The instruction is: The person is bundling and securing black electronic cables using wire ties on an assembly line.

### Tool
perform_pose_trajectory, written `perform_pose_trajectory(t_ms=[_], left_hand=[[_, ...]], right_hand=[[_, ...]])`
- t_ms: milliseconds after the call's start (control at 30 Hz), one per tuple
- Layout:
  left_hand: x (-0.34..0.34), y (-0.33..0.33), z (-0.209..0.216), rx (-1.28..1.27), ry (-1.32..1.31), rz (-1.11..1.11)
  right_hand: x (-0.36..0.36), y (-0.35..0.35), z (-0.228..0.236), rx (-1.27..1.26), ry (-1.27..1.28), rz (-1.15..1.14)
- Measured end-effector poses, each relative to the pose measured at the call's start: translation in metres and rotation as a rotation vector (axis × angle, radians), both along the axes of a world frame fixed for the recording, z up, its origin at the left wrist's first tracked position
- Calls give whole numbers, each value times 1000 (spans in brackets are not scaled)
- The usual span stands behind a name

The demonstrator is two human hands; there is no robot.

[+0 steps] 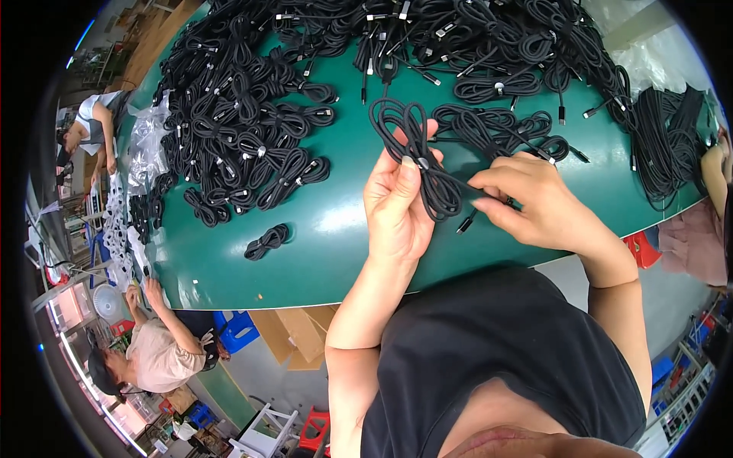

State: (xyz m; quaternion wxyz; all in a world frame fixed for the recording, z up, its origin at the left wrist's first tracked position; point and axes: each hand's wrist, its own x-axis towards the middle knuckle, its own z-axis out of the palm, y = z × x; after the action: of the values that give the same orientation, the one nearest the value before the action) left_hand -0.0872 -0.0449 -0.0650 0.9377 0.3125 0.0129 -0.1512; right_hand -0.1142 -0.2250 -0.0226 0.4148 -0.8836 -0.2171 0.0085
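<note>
My left hand [395, 210] is closed around the middle of a coiled black cable [440, 198], raised above the green table, with its thumb on top of the bundle. Loops of the coil stick out above and below the fingers. From the right, my right hand [544, 200] pinches a strand of the same cable between thumb and fingertips. A plug end hangs just below the pinch. Right behind my hands, another bundled black cable [496, 130] lies on the table, partly covered by the fingers.
Heaps of coiled black cables [229, 114] cover the green table's [328, 267] far and left sides. One small coil [266, 242] lies apart. Long straight cables [666, 145] rest at the right. Clear plastic bags [150, 141] and several people are around the edges. A cardboard box [294, 336] sits below.
</note>
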Motion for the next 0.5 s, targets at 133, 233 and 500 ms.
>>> perform_pose_trajectory(t_ms=[133,233,500], left_hand=[[-1,6,2,83,-61,-80],[-1,13,5,49,-9,-256],[-18,-4,-9,231,-223,-56]], right_hand=[[3,4,-2,-36,-166,-38],[2,3,-2,-79,-232,-42],[1,16,-2,-66,-261,6]])
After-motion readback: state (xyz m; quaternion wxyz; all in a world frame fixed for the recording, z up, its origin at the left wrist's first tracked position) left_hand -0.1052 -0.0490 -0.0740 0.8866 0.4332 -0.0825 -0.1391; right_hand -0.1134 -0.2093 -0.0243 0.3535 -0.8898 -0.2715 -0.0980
